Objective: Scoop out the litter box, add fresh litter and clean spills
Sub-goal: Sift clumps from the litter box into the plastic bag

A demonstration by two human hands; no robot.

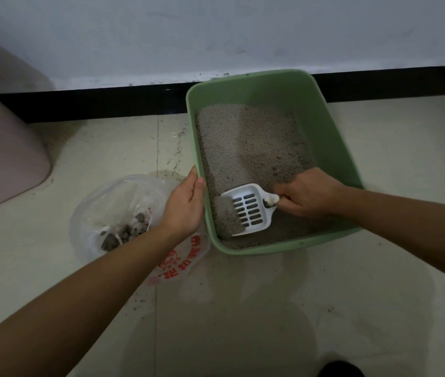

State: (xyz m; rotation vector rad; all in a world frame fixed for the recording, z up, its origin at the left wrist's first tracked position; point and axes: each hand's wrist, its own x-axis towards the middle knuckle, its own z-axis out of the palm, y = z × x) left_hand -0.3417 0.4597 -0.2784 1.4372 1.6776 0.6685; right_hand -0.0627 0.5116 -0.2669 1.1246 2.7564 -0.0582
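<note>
A green litter box (321, 123) stands on the tiled floor against the wall, part filled with grey litter (248, 142). My right hand (308, 194) grips the handle of a white slotted scoop (248, 210) inside the box, near its front. A grey heap of litter lies on the scoop's front edge. My left hand (186, 205) holds the box's left rim, thumb over the edge. A clear plastic bag (123, 205) with red print lies on the floor left of the box and holds several grey clumps (126, 232).
A pink bin (1, 148) stands at the far left against the wall. Spilled litter grains (175, 148) dot the tiles left of the box and in front of the bag. A black skirting strip (107, 104) runs along the wall's foot.
</note>
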